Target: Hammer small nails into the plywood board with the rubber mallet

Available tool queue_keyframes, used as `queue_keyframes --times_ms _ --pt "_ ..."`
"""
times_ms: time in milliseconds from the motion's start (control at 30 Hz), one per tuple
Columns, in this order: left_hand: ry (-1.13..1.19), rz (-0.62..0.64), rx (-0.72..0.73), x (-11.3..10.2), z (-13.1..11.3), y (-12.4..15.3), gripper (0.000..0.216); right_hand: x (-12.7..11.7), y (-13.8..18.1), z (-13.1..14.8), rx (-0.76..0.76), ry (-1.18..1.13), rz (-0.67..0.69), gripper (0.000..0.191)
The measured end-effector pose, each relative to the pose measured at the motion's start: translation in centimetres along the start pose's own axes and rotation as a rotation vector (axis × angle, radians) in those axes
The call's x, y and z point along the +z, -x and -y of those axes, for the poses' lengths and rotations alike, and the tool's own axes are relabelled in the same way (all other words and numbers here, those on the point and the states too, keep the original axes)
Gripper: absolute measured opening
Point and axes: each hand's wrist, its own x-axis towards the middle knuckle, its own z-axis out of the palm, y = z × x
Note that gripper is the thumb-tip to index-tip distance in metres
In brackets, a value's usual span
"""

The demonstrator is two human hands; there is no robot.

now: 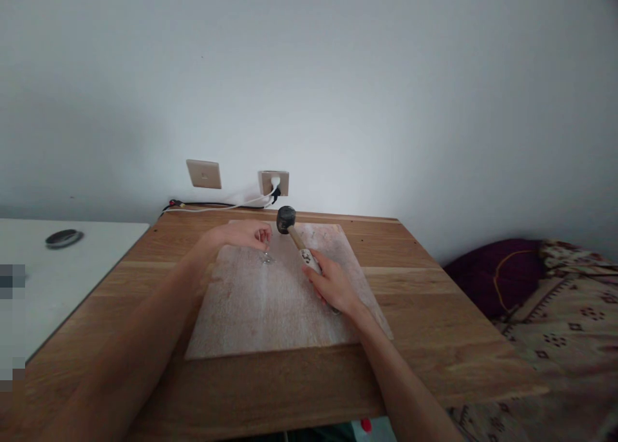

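A rubber mallet with a black head and a wooden handle is gripped in my right hand, over the right half of a pale, worn board. The mallet's head points away from me, toward the wall. My left hand is over the board's far left part, fingers curled in and closed. Just below its fingertips are small shiny metal pieces, too small to name. Whether the fingers pinch one of them is hard to see.
The board lies on a wooden table against a white wall. Cables run along the back edge to a wall socket. A white surface with a dark round object adjoins at left. Patterned fabric lies at right.
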Motion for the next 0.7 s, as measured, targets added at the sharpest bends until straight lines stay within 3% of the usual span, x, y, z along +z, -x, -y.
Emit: queue_keyframes --times_ms 267,333,433,533,600,700 --pt "0.061 0.083 0.004 0.7 -0.7 0.2 0.006 0.1 0.1 -0.9 -0.008 -0.091 -0.006 0.04" --pt "0.063 -0.004 -0.007 0.7 -0.2 0.0 0.004 0.1 0.1 -1.1 -0.012 -0.102 -0.022 0.04" --pt "0.011 -0.254 -0.03 0.9 0.5 -0.3 0.002 0.1 0.1 -1.1 -0.018 -0.119 -0.045 0.039" --pt "-0.074 -0.418 -0.028 1.4 0.9 -0.8 0.012 0.1 0.1 -1.0 -0.026 -0.131 -0.059 0.038" --pt "-0.14 -0.43 -0.006 1.9 1.0 -1.1 0.017 0.1 0.2 -0.8 -0.024 -0.129 -0.058 0.035" --pt "-0.291 -0.347 0.039 2.3 0.8 -1.3 0.019 0.1 0.3 -0.7 -0.009 -0.125 -0.049 0.032"
